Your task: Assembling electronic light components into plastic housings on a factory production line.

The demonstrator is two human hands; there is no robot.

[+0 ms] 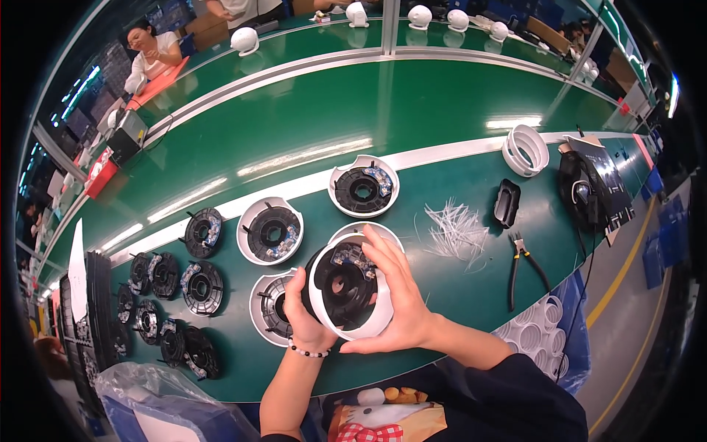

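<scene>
Holding the white shell (374, 325), low in the middle of the frame, between the left hand (309, 318) and the right hand (403, 303), with its long way running up and down and the black round part (350, 306) showing in its opening. Spreading the right one wide around the edge and bending the left one halfway, with some fingers hidden.

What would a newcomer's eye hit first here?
Probably the white-rimmed black round part near the centre, in the grip of the left hand and right hand. Next, the black discs with blue circuit boards on the left of the green bench, then the pile of thin white strips right of centre.
</scene>
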